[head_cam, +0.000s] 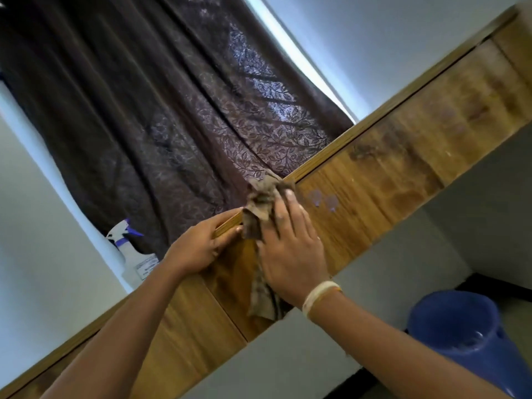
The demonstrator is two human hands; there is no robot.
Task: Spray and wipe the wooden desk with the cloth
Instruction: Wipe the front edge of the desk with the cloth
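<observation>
Right hand [290, 249] presses cloth [260, 208] flat on desk [403, 156]; left hand [198, 246] grips desk edge; spray bottle [132, 254] behind; bucket [489, 367] contents unclear.

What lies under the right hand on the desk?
The brown cloth, pressed onto the wooden desk by the right hand; its ends stick out at both sides. The cloth's middle is covered.

Backlit thru curtain [172, 96], dim fg, slight blur, tilted wide-angle
</observation>
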